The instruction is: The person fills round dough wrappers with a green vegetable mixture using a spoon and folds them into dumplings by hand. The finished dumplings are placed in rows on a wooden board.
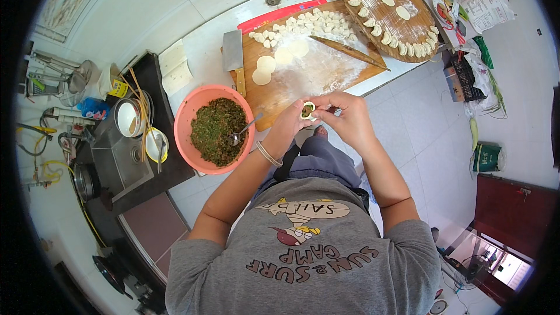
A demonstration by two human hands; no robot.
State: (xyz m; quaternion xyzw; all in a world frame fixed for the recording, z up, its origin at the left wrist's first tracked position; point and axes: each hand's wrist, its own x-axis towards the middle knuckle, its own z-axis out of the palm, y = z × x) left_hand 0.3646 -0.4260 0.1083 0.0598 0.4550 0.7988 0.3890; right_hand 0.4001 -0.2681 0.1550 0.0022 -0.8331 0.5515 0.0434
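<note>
Both of my hands meet in front of me around one small dumpling (307,109), a round dough wrapper with dark green filling showing in its middle. My left hand (289,125) cups it from the left, a bangle on that wrist. My right hand (344,118) pinches its right edge. Just left of my hands a pink bowl (185,118) holds chopped green filling, and a metal spoon (240,132) rests in it. Beyond my hands lies a floured wooden board (326,70) with flat round wrappers (266,64) and several small dough pieces (309,23).
A cleaver (233,52) and a thin rolling pin (349,51) lie on the board. A round wooden tray (392,14) at the back right carries folded dumplings and wrappers. A sink (125,160) with bowls and chopsticks is at the left. Bags sit on the floor at the right.
</note>
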